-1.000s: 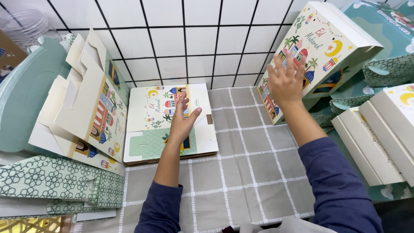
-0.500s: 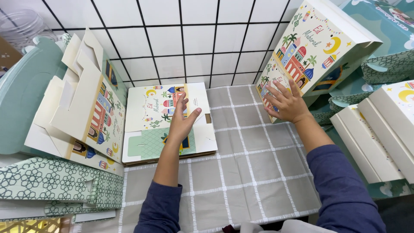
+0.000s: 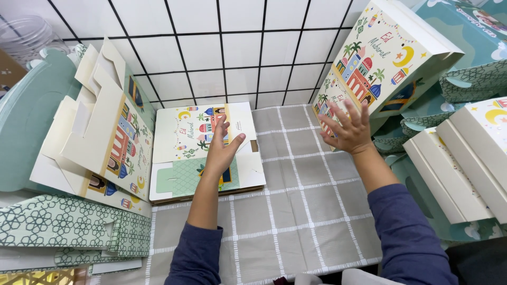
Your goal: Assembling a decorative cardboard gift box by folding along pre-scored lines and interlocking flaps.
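Resting flat at the centre of the frame, the left hand [image 3: 221, 153] lies palm-down on the top sheet of a stack of flattened cartons [image 3: 206, 153], its grip wide and slack: fingers spread, thumb splayed toward the right, nothing pinched. The stack sits on the grey checked cloth [image 3: 296, 211] that covers the surface, just right of the leaning folded cartons [image 3: 105, 142] in the left of the frame. Its long axis runs roughly up and down the picture, a little tilted, with the printed half at the far end near the white tiled wall [image 3: 227, 47] and the green patterned half at the near end, toward the bottom of the frame. The forearm comes in along that same axis, so the fingertips point to the far edge.

Right of centre, the right hand [image 3: 348, 129] is raised with fingers fanned wide against the lower left corner of the assembled box [image 3: 385, 58], which stands tilted in the upper right. Whether the fingertips touch the printed face or stop just short cannot be told; the hand clasps nothing.

Between the two, the flat stack is under the left hand and well apart from the right; the assembled box lies up and to the right, nearer the right hand.
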